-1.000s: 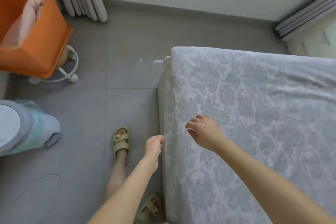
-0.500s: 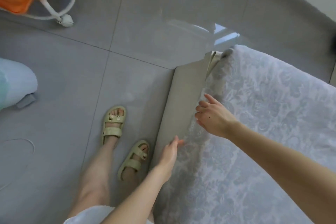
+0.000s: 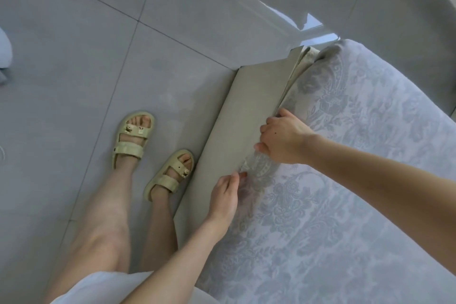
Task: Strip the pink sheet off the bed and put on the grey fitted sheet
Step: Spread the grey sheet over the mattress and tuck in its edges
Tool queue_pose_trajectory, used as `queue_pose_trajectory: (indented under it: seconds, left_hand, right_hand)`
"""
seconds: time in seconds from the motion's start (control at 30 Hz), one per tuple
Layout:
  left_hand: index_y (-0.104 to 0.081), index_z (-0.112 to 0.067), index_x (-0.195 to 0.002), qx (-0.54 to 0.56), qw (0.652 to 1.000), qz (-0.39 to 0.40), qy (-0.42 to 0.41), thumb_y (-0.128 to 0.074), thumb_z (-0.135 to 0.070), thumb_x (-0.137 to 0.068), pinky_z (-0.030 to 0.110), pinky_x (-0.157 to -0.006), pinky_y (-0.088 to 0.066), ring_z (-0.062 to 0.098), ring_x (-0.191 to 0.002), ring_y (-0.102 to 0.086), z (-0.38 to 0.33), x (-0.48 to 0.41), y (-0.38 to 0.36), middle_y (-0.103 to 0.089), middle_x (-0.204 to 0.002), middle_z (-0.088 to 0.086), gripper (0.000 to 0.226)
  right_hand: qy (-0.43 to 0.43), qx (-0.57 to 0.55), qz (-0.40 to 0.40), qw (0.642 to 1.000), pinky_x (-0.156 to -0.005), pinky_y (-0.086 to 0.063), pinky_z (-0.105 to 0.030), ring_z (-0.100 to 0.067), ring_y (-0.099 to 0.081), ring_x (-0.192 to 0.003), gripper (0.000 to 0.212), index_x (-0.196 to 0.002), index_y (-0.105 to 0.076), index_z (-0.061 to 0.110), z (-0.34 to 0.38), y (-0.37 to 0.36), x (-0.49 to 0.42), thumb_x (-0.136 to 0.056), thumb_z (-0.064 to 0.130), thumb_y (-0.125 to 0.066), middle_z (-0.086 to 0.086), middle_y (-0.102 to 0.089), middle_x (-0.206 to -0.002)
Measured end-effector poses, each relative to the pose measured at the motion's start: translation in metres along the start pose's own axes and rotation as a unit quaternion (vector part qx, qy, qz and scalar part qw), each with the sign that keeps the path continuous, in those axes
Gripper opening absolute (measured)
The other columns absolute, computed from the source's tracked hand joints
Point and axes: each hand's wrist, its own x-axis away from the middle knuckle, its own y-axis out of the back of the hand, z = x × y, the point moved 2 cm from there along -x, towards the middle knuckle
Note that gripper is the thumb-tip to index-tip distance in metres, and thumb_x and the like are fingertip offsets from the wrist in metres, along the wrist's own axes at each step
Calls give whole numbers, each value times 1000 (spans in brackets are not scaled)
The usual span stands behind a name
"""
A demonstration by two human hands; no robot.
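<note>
A grey fitted sheet (image 3: 345, 180) with a pale floral pattern covers the mattress, which fills the right half of the view. Its corner (image 3: 318, 57) sits at the top, bunched against the beige bed base (image 3: 246, 111). My right hand (image 3: 283, 138) is at the mattress's side edge, fingers curled down over the sheet's edge where it meets the base. Just below it, my left hand (image 3: 225, 195) pinches the sheet's hem with its fingertips at the same edge. No pink sheet is in view.
My two feet in pale sandals (image 3: 133, 138) stand on the glossy grey tiled floor (image 3: 123, 32), close beside the bed base. A pale blue object (image 3: 3, 52) shows at the left edge. A white wall skirts the top right.
The view has tilted down and closer to the bed's side. Both hands have dropped from the mattress top to its side edge and taken hold of the sheet's edge.
</note>
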Motion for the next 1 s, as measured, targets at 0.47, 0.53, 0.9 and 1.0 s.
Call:
queue_pose_trajectory:
  seconds: [0.47, 0.53, 0.9, 1.0]
  left_hand:
    - [-45, -31, -138, -26, 962, 241, 127, -15, -61, -96, 28, -107, -32, 11, -125, -46, -19, 16, -40, -49, -137, -9, 59]
    - [-31, -34, -145, -59, 966, 226, 111, -11, -62, -96, 31, -112, -23, 13, -137, -32, -29, 6, -37, -34, -149, -8, 60]
    - [-66, -16, -112, -88, 996, 19, 24, -22, -52, -98, 36, -101, -41, 19, -112, -56, 0, 0, 4, -65, -117, 1, 58]
    - [-63, -15, -121, -86, 992, 63, 74, -22, -58, -96, 38, -107, -37, 20, -119, -53, 6, -9, -1, -61, -126, 2, 65]
  right_hand:
    - [-1, -14, 104, 994, -100, -30, -41, -20, -47, -76, 48, -62, -31, 18, 9, 8, 41, -104, 34, -14, 3, -46, -64]
    - [12, -4, 116, 993, -101, -33, -42, -22, -55, -92, 39, -73, -34, 24, 10, 9, 24, -104, 33, -13, 1, -55, -79]
    - [-48, -35, 31, 998, -95, -34, -37, -20, -58, -91, 61, -86, -65, 20, -12, 11, -7, -100, 49, -13, 1, -67, -90]
    - [-141, 69, -76, 985, -104, -24, -44, -21, -57, -99, 60, -85, -66, 24, -69, 31, 7, -97, 49, -13, 5, -68, -91]
